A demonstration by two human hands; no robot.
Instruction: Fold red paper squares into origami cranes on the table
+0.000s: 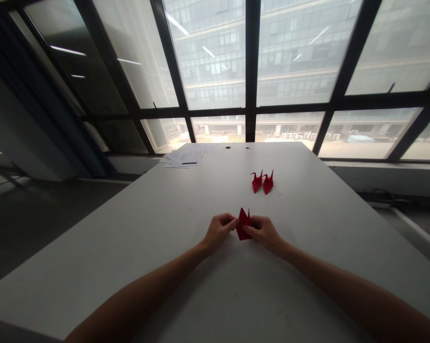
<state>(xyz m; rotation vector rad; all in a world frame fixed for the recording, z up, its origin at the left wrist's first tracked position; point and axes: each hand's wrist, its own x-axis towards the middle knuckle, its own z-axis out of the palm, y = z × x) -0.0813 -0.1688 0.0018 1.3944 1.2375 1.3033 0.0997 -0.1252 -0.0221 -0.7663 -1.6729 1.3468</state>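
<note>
A partly folded red origami crane (pixel 242 229) is held just above the white table (pixel 158 228), with one broad point and one thin point sticking up. My right hand (pixel 265 232) pinches its right side, thumb across the front face. At the left edge my left hand (pixel 220 229) is closed, thumb and fingers pinching the paper there. Part of the paper is hidden behind my right fingers. Beyond my hands stand two finished-looking red paper cranes, a left one (pixel 256 184) and a right one (pixel 268 184), side by side.
Loose white papers (pixel 186 156) lie at the table's far left, with a dark strip (pixel 189 163) on them. Two small dark spots, one a round disc (pixel 228 147), are near the far edge. Framed windows (pixel 215 62) rise behind; a blue curtain (pixel 46 95) hangs left.
</note>
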